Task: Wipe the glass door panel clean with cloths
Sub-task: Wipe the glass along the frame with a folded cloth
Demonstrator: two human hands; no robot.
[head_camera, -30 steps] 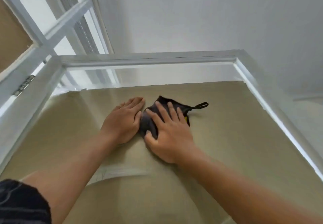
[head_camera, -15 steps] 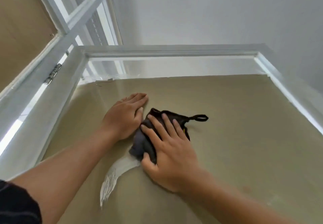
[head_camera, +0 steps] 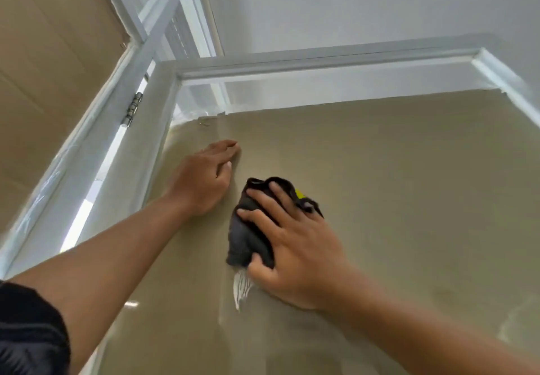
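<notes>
**Item 1, glass door panel** [head_camera: 394, 184]: tan-backed pane in a white door frame [head_camera: 321, 59], seen from below, with a hinge [head_camera: 133, 110] on the left.

**Item 2, cloth** [head_camera: 248, 234]: dark and bunched, lying on the pane near its middle. Its long axis runs up and down the panel.

**Item 3, right grip** [head_camera: 295, 246]: arm stretched upward. The fingers are spread and nearly straight, pressing the cloth to the glass, and the thumb is at the cloth's lower edge. It clasps nothing.

**Item 4, left grip** [head_camera: 201, 178]: flat on bare glass, just beside and above the cloth, fingers straight. It holds nothing and probably serves as a brace.

**Item 5, white smear** [head_camera: 241, 290]: directly below the cloth, touching its lower edge by the thumb. The right grip is the nearer one, so a short downward stroke should cover it.
</notes>
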